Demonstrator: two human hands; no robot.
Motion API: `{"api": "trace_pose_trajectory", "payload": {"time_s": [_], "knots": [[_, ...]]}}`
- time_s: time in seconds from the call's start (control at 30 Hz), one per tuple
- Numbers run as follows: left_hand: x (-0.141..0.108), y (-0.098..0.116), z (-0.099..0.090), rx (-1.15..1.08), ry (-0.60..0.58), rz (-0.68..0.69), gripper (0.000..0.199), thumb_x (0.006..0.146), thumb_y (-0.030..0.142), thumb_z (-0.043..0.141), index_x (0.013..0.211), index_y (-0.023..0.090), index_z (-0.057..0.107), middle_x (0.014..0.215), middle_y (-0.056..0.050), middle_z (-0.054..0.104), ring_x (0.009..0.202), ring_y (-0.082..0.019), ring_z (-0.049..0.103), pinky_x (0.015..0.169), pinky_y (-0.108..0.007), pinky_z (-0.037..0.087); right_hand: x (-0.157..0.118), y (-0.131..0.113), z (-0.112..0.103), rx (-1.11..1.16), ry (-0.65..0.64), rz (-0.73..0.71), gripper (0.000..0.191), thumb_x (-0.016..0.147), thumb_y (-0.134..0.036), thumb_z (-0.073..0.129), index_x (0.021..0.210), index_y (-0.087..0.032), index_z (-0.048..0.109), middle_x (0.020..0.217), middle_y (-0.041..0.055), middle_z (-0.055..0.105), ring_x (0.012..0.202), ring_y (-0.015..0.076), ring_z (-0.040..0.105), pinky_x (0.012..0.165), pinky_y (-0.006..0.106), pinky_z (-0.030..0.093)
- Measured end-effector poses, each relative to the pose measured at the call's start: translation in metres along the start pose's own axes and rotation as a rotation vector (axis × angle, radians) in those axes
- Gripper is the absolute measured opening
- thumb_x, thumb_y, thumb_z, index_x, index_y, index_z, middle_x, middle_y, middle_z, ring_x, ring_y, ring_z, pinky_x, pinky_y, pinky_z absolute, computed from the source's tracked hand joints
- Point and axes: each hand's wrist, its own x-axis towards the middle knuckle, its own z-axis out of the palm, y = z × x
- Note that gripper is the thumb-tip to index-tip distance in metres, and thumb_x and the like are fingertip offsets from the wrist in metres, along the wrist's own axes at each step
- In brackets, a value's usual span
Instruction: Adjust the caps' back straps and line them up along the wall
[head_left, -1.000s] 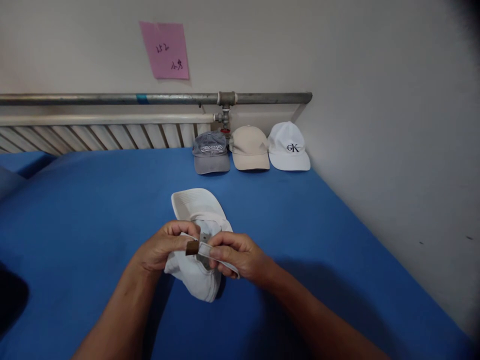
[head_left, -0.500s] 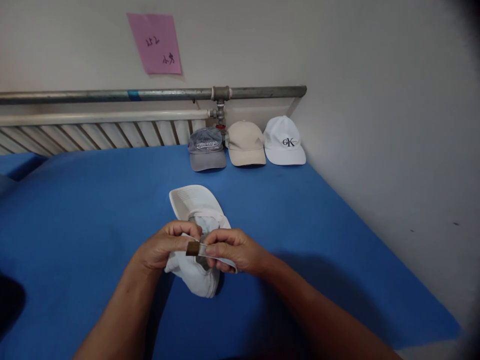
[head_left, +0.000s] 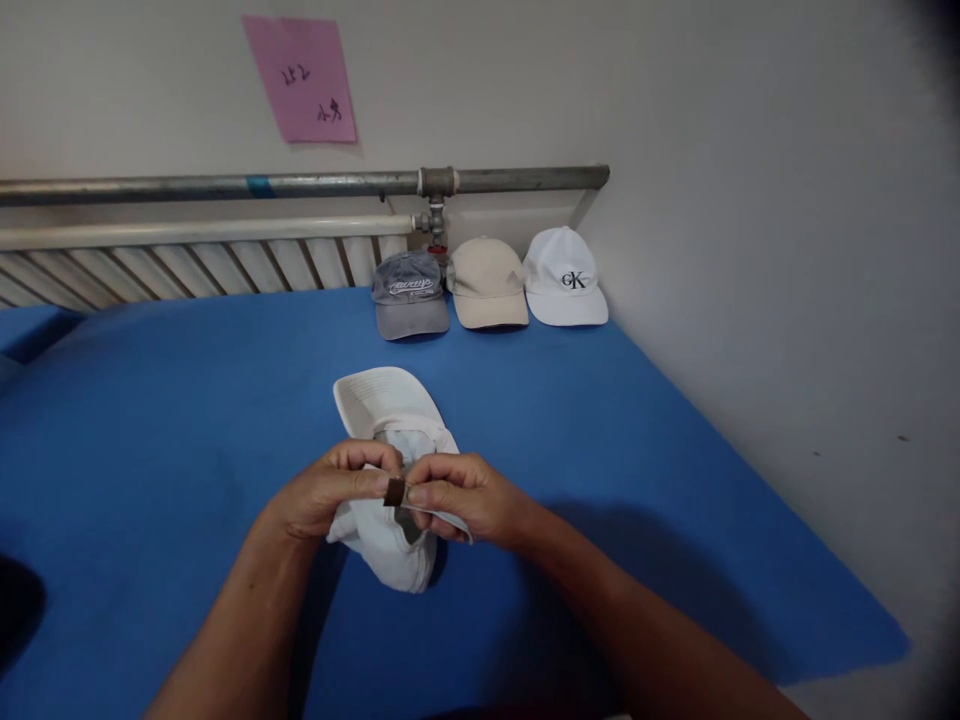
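Observation:
A white baseball cap lies upside down on the blue surface, its brim pointing away from me and its inside showing. Over the cap's back edge, my left hand pinches the brown buckle of the adjuster strap between thumb and fingers. My right hand is closed on the white strap just right of the buckle, its loose end curving out beneath the fingers. Both hands nearly touch at the buckle. The fingertips partly hide where strap and buckle meet.
Along the back stand a grey cap, a beige cap and a white cap with black letters. Behind them run a metal pipe and a radiator. A wall borders the blue table on the right.
The buckle has shifted slightly right, closer to my right fingers, and less strap shows between them. My left thumb has moved along with it. The view has shifted a little.

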Motion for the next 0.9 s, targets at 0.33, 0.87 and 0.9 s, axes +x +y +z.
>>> {"api": "trace_pose_trajectory", "payload": {"time_s": [0.33,0.87,0.9], "knots": [[0.0007,0.0024,0.0042,-0.003,0.062,0.007,0.029,0.066,0.038,0.080,0.066,0.014,0.062,0.058,0.001,0.058,0.049,-0.008,0.047,0.046,-0.019,0.034,0.0016,0.0003,-0.0002,0.039,0.101,0.000,0.015,0.078,-0.028,0.065,0.072,-0.015,0.059,0.058,-0.0050,0.058,0.036,0.0025,0.040,0.034,0.016,0.028],[0.0008,0.0001,0.0015,-0.016,0.021,-0.058,0.025,0.063,0.031,0.081,0.064,0.012,0.064,0.055,0.000,0.060,0.047,-0.007,0.048,0.046,-0.017,0.036,0.0026,0.0011,0.0000,0.145,0.109,0.033,0.029,0.065,-0.024,0.080,0.077,-0.018,0.055,0.060,-0.0048,0.066,0.042,0.0054,0.053,0.041,0.016,0.041],[0.0003,0.0001,0.0012,-0.011,0.017,-0.059,0.024,0.063,0.030,0.081,0.063,0.012,0.064,0.055,0.000,0.060,0.047,-0.007,0.048,0.046,-0.017,0.036,0.0020,0.0000,0.0002,0.132,0.103,0.031,0.030,0.064,-0.025,0.080,0.077,-0.018,0.055,0.061,-0.0044,0.067,0.042,0.0051,0.053,0.041,0.016,0.041]]}}
